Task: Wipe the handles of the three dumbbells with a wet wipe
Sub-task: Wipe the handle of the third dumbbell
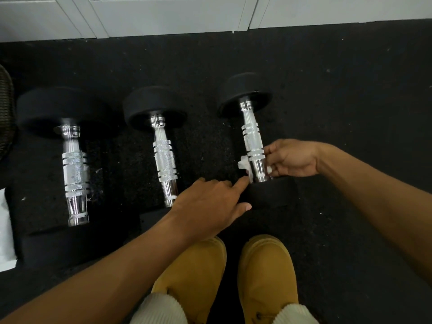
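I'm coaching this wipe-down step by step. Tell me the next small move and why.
Probably slide the wet wipe up the right dumbbell's handle toward the far head. The right hand holds the wipe wrapped around the near, smooth end of that handle, so the knurled part above looks uncovered. The left hand rests on the near head, seemingly steadying it.

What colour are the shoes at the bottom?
The lace-up boots are tan yellow, seen best in the head view.
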